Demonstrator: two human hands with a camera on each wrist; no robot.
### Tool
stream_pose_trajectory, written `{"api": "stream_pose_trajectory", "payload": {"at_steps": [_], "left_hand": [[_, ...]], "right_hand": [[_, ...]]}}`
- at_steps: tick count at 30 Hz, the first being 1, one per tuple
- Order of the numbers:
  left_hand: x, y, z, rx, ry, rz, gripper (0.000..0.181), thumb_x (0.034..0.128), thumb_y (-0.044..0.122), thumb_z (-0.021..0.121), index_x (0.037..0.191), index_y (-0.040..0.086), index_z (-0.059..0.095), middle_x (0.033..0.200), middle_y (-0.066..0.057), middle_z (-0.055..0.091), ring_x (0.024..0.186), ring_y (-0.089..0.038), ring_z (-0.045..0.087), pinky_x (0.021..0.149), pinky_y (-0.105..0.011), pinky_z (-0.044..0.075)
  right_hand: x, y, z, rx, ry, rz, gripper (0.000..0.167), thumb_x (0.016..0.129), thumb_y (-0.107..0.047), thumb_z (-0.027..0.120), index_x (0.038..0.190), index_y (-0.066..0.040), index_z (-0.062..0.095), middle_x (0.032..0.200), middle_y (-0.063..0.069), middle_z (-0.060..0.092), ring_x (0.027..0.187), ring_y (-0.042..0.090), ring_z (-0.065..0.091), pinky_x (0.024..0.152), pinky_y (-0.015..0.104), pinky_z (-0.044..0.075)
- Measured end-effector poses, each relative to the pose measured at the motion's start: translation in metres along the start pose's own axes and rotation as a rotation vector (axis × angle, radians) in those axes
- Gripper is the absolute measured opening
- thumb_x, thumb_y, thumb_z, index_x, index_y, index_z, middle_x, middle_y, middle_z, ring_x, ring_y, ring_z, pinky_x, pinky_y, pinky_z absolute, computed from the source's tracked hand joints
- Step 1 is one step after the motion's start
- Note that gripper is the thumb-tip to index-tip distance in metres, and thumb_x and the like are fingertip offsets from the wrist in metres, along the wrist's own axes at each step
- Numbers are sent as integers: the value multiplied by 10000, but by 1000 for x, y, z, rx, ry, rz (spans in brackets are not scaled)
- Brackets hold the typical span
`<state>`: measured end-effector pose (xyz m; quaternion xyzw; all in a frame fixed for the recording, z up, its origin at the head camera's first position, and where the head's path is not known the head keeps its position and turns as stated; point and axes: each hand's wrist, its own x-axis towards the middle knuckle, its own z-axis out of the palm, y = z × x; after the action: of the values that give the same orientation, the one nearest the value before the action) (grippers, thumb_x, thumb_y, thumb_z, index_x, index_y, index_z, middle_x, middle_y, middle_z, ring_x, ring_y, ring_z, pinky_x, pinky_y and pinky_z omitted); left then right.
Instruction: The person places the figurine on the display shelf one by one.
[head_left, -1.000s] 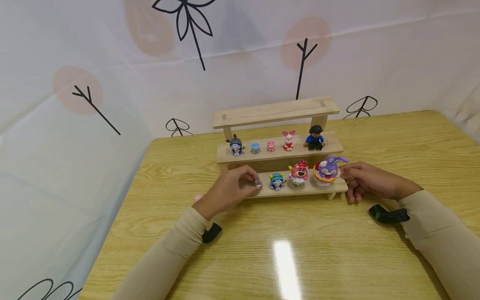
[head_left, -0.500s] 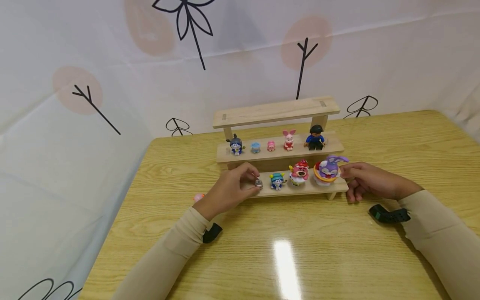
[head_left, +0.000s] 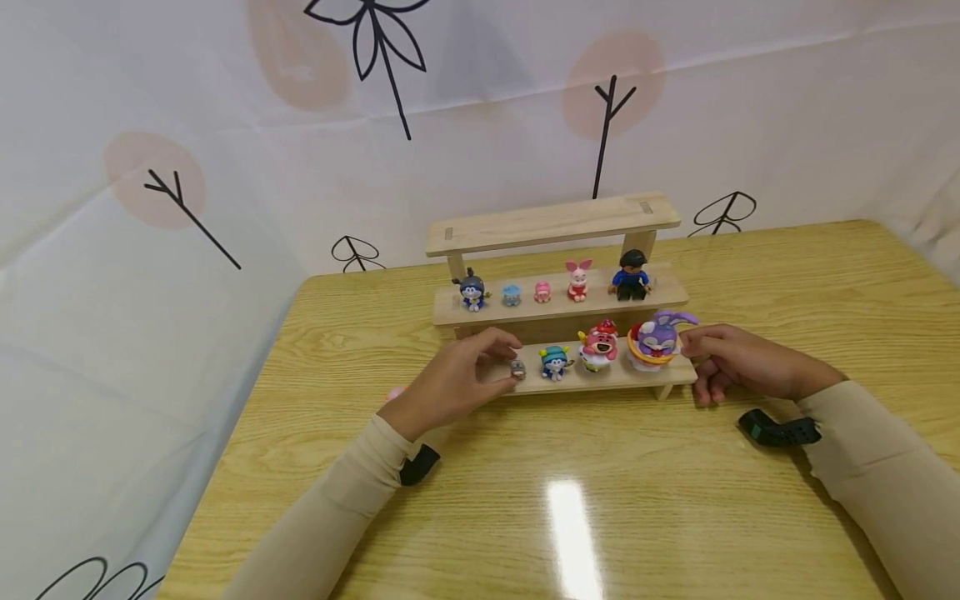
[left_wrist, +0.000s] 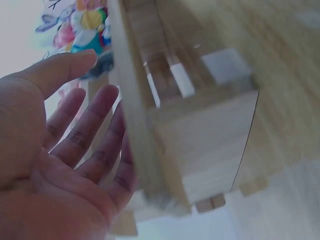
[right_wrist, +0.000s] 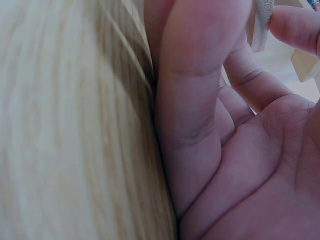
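Observation:
My left hand point(head_left: 453, 377) is at the left end of the lowest step of a wooden tiered display shelf point(head_left: 551, 223). Its thumb and fingers stand spread around a tiny grey figurine point(head_left: 518, 369), with the thumb close to it and the fingertips apart. In the left wrist view the palm point(left_wrist: 65, 185) faces the camera and the fingers are loosely bent. My right hand point(head_left: 746, 360) holds the right end of that step, the board edge point(right_wrist: 261, 25) between thumb and fingers. Beside the grey figurine sit a teal-hatted figurine point(head_left: 554, 363), a pink bear figurine point(head_left: 597, 347) and a purple rabbit figurine point(head_left: 657, 337).
On the middle step stand several figurines, among them a dark-haired one point(head_left: 472, 292), a pink piglet point(head_left: 577, 282) and a blue-shirted toy man point(head_left: 632, 277). A pink item point(head_left: 396, 392) lies on the wooden table point(head_left: 480, 517), partly hidden behind my left wrist.
My left fingers have opened away from the grey figurine and the hand has drawn back slightly left. The figurine stays on the step. My right hand has not moved.

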<state>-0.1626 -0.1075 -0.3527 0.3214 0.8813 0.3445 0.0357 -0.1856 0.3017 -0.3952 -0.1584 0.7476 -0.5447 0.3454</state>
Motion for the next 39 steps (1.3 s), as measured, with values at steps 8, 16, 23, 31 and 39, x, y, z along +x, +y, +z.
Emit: {"api": "stream_pose_trajectory", "payload": {"at_steps": [8,16,23,31,39], "left_hand": [[-13,-5,-24,43,34,-15,266,948,201,710,1199,124,670,1143,12,711,1065,-132,658,926,-345,566],[-29,-22,-47,96,51,-57,225,1003,271,634,1207,182,668,1117,36,708,999,-107,649,828,-367,547],[-38,-42,-67,107,-26,-125,228,1024,233,595,1227,154,663,1118,-6,693,1002,-129,617,803,-348,507],[-46,-63,-78,93,-148,-228,217,1014,173,568,1194,85,652,1049,-31,666,951,-173,598,778,-344,510],[-51,-77,-83,54,-279,-349,288,956,217,674,1227,127,633,1032,-50,661,908,-175,628,796,-346,541]], "right_hand": [[-1,1,0,1,5,-8,311,1106,-245,323,1196,-21,518,759,87,710,653,167,675,597,338,595],[-1,-1,0,-3,1,-9,318,1106,-253,325,1200,-29,531,771,90,713,662,165,678,598,343,596],[-2,-1,0,5,-12,-16,310,1108,-242,320,1189,-32,533,768,81,710,669,168,680,603,338,596],[-2,-2,0,9,-12,-16,315,1107,-250,326,1191,-35,541,766,82,712,670,170,683,603,343,597],[-2,-1,0,3,-5,-7,318,1109,-255,318,1190,-32,530,767,80,710,672,172,682,608,342,596]]}}
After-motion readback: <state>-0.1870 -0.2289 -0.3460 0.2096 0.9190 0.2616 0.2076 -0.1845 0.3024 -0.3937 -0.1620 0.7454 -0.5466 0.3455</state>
